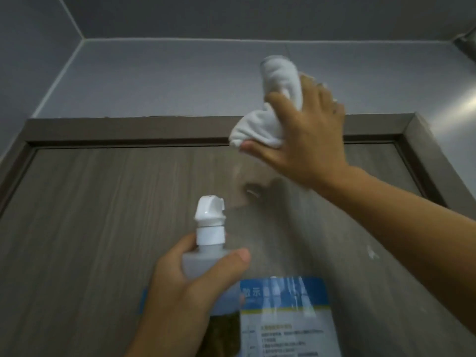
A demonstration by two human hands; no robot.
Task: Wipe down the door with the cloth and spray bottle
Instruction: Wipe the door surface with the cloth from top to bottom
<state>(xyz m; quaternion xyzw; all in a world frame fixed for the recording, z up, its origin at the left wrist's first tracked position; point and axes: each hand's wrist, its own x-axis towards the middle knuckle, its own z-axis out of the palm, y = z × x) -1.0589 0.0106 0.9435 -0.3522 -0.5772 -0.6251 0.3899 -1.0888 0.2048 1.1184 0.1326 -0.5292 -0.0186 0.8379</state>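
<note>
Door (103,228) is filling the view ahead, right hand (306,140) nearer its top, pressing the bunched cloth (260,124) probably against the frame (128,130), left hand (180,287) clasping the upright bottle (208,240) lower, nozzle pointing right.

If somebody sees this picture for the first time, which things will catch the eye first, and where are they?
First comes the white cloth, bunched in the right hand at the upper right, over the top edge of the door frame. Next is the spray bottle with its white nozzle, gripped by the left hand at the lower centre, in front of the grey wood-grain door. A blue-and-white notice sits on the door below.
</note>
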